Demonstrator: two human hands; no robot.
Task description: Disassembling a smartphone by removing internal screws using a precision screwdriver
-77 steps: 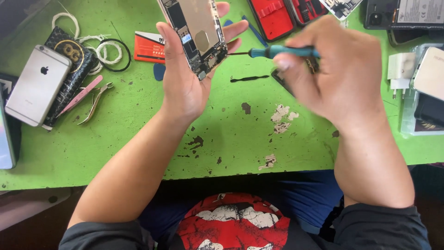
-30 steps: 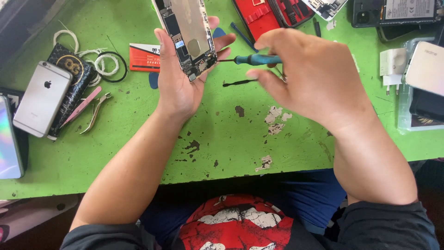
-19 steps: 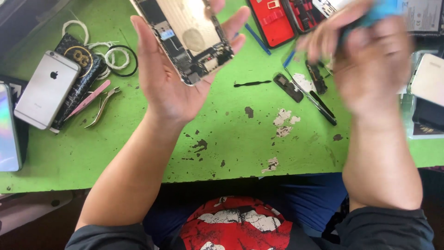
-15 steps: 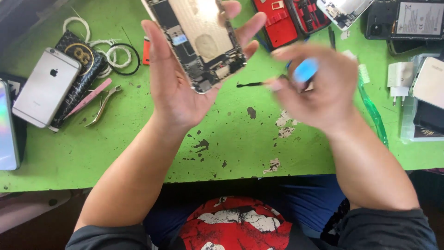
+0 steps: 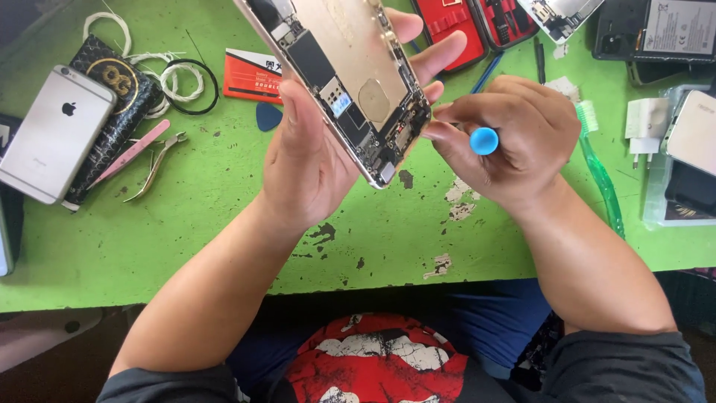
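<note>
Right hand (image 5: 514, 149) fingers are being closed around a blue-capped screwdriver (image 5: 483, 140), tip being aimed at the lower edge of the opened phone chassis (image 5: 339, 75). The chassis is being gripped, tilted above the surface (image 5: 224, 224), by left hand (image 5: 313, 164) fingers. Screen already off; boards still seated, so disassembly is judged partway. Metal shell is gold, smooth; green surface paint is chipped.

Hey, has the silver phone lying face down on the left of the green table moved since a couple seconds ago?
No. The silver phone lies against the black patterned pouch, beside the pink tweezers, as before.
</note>
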